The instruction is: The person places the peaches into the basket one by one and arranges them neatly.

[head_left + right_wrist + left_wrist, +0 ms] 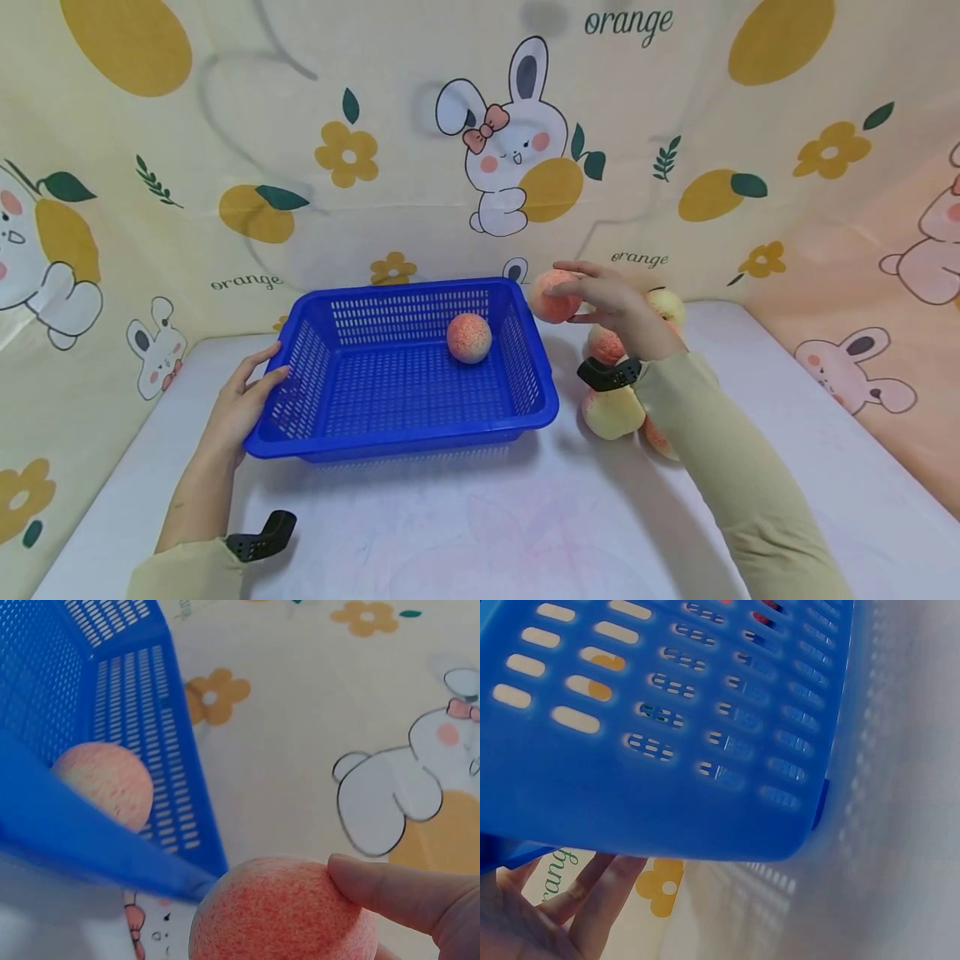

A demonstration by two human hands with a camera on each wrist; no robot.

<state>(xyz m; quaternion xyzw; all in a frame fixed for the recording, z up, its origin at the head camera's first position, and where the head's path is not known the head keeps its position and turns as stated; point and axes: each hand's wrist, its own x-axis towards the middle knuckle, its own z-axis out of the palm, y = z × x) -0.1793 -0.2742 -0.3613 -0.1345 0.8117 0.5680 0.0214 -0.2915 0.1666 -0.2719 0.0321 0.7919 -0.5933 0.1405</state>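
Note:
A blue plastic basket (427, 437) with slotted walls stands on the table, one pink-speckled peach (469, 338) lying inside near its right wall. My left hand (243, 400) grips the basket's left rim; in the left wrist view its fingers (604, 904) show beyond the blue wall. Just outside the right rim, my right hand (611, 300) holds a second peach (553, 296) above the table. From the right wrist this held peach (281, 915) appears close up, a fingertip pressed on its side, while the other peach (109, 784) is seen within the basket.
Beneath and beside the right forearm lie several more fruits: a pale yellow one (613, 413), reddish ones (604, 343) and a yellowish one with a stem (667, 306). A printed cloth backdrop (420, 50) rises behind the white table (420, 533).

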